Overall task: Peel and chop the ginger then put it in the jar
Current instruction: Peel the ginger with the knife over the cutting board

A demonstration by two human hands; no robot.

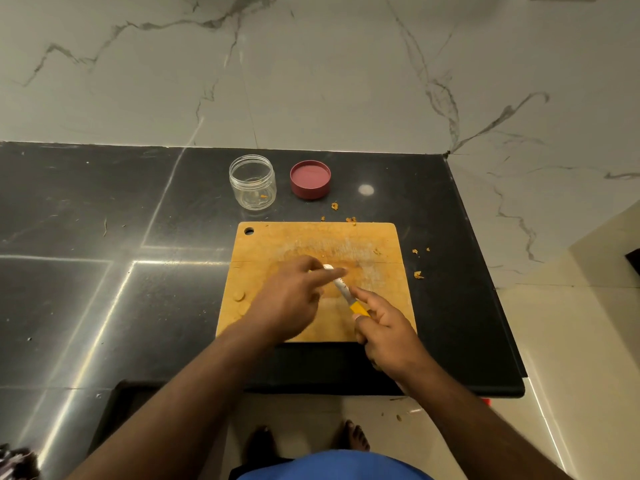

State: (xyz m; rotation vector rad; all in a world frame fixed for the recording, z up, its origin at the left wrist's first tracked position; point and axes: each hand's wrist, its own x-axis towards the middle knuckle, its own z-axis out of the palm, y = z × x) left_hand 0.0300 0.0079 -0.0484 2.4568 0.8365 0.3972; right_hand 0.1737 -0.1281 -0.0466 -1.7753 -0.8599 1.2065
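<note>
Right grip [384, 336] clenches the yellow-handled white-bladed knife [346, 292], its long axis slanting up-left across the wooden chopping board [381, 244]; left grip [294, 299] released, forefinger touching the blade.

Both forearms reach forward from the bottom edge, bare, converging toward the middle. The left hand [289, 299] lies palm down, knuckles up, its forefinger stretched straight out to the right and blurred, the other fingers tucked loosely beneath. The right hand [386, 332] sits just beside it, lower and to the right, fingers curled round a knife [346, 292], forefinger laid forward along the handle, thumb pressed to the near side. The wrists stay apart; the fingertips nearly meet. Two bare feet show below
</note>
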